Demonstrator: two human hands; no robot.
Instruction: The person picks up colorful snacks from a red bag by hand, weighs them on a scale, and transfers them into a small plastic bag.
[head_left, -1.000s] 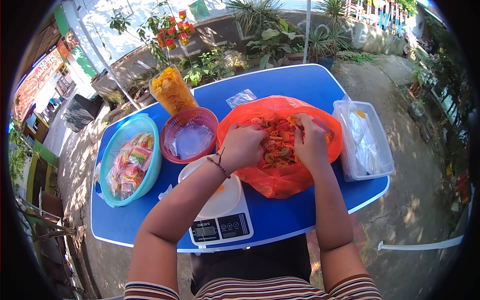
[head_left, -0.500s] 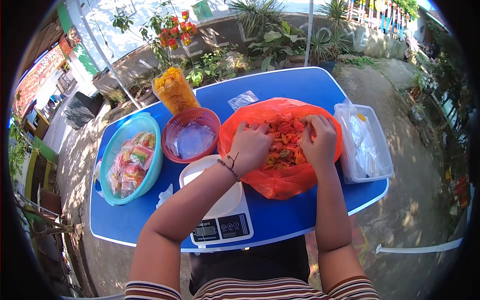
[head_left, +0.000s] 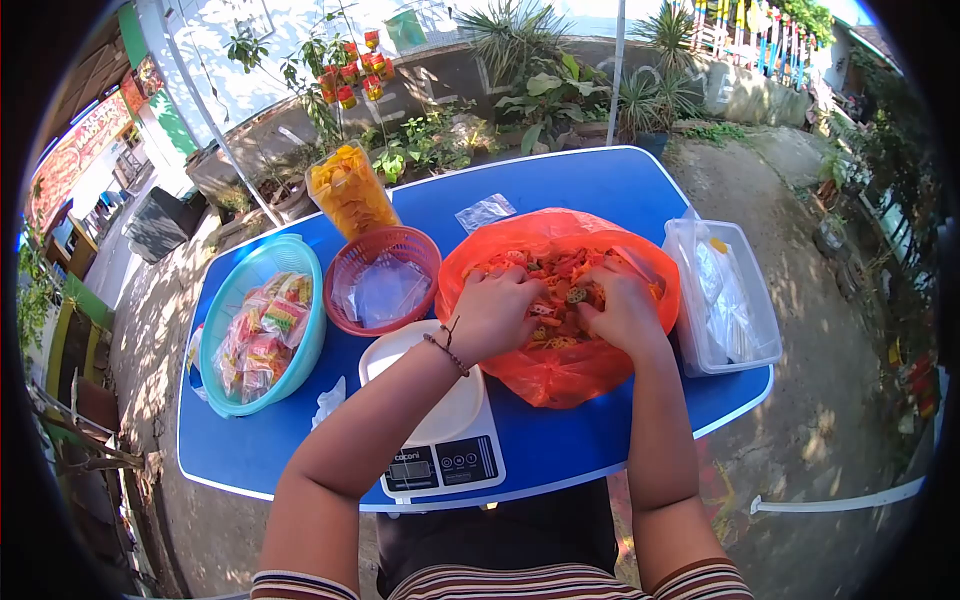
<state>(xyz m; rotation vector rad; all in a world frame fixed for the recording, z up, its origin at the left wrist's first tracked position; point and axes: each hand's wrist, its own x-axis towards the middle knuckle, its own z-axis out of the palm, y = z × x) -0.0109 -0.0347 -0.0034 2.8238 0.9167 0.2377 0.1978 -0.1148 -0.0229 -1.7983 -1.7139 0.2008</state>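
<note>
A red-orange plastic bag [head_left: 550, 375] lies opened wide on the blue table, full of small red, orange and yellow snack pieces [head_left: 565, 315], some of them wheel-shaped. My left hand [head_left: 497, 312], with a beaded bracelet at the wrist, rests in the left part of the bag. Its fingers are apart and bent into the pieces, their tips partly hidden. On the right side, my right hand [head_left: 628, 308] reaches among the pieces, thumb held away from the fingers. Neither hand shows a firm hold on anything. Under my left forearm stands a white kitchen scale [head_left: 440, 425].
At left, a turquoise basket [head_left: 318, 330] holds packed snack bags [head_left: 265, 335]. Beside it are a red basket [head_left: 432, 245] with clear plastic bags [head_left: 385, 290] and a tub of yellow chips [head_left: 352, 195]. A clear box [head_left: 735, 358] with plastic bags stands right of the red-orange bag.
Both hands have sunk lower into the snack pieces. The right hand's fingers went from a bent pinch shape above the pieces to spread among them. The view tilted slightly.
</note>
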